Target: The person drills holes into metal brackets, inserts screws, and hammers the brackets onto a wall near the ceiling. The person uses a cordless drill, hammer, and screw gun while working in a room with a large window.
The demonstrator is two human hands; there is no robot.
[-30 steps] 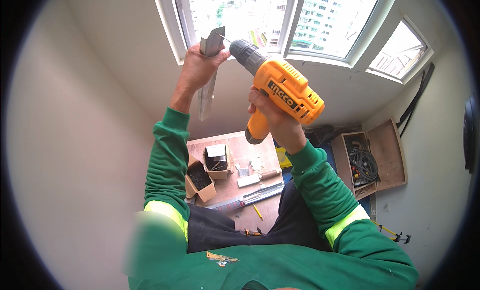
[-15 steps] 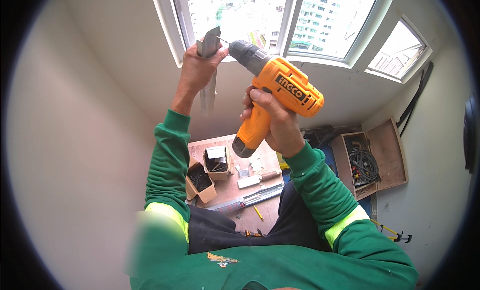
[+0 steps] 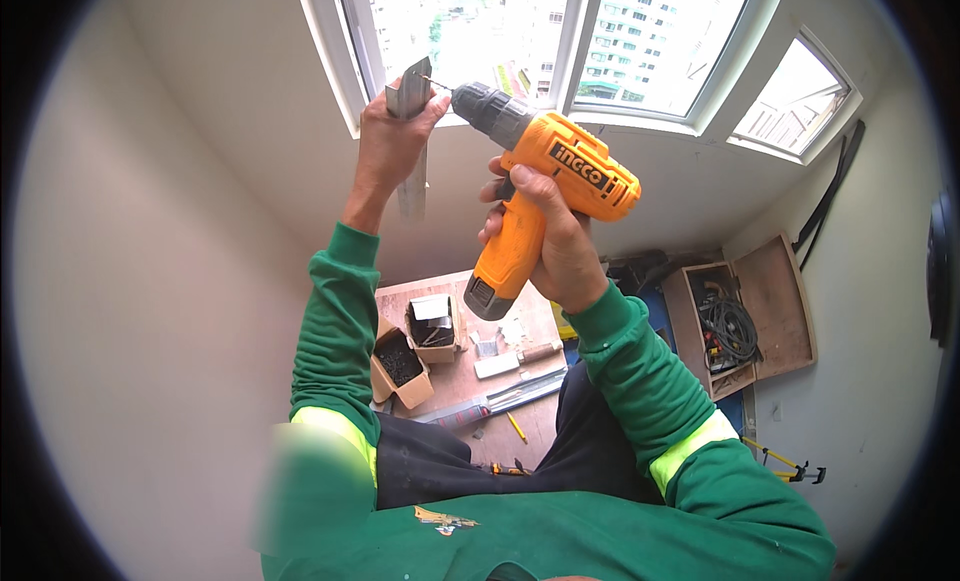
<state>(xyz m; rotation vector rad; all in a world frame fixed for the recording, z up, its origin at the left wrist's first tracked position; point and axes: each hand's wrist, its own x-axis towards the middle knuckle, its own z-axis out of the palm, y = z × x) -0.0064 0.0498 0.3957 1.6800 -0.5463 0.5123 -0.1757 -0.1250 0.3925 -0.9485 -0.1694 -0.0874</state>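
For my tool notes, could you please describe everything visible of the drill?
The drill has an orange, plastic-looking body, a dark grey chuck and a dark base. The right hand holds its handle aloft, chuck pointing upper left, thin bit at the top of the metal strip. Whether it spins is unclear.

Orange and dark-grey drill [image 3: 562, 149], silvery metal strip [image 3: 408, 94], green sleeves [image 3: 645, 366] with fluorescent yellow bands [image 3: 690, 451], black trousers [image 3: 612, 436].

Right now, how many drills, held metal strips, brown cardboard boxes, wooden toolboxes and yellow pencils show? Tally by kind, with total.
Drill: 1
Held metal strip: 1
Brown cardboard boxes: 2
Wooden toolbox: 1
Yellow pencil: 1
Total: 6
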